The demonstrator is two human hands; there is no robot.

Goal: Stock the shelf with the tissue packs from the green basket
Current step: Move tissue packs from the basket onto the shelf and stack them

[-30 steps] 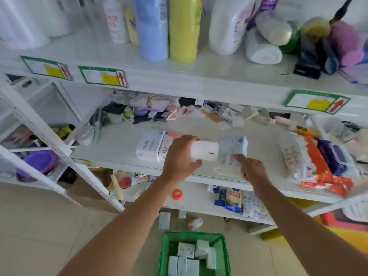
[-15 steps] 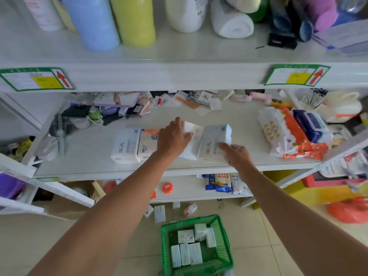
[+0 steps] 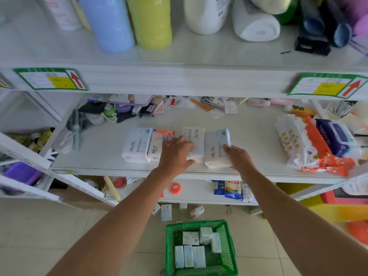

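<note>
White tissue pack (image 3: pixel 194 143) under flat left hand (image 3: pixel 176 153), blue-grey pack (image 3: pixel 216 149) against right hand (image 3: pixel 239 157), both grips released

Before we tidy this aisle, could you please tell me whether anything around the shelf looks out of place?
Yes. A few small packs lie loose on the floor under the bottom shelf, just beyond the basket. They look dropped rather than stocked.

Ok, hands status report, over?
Left hand on white tissue pack, right hand on grey tissue pack, both on shelf. More packs in green basket. Nothing blocking.
</note>
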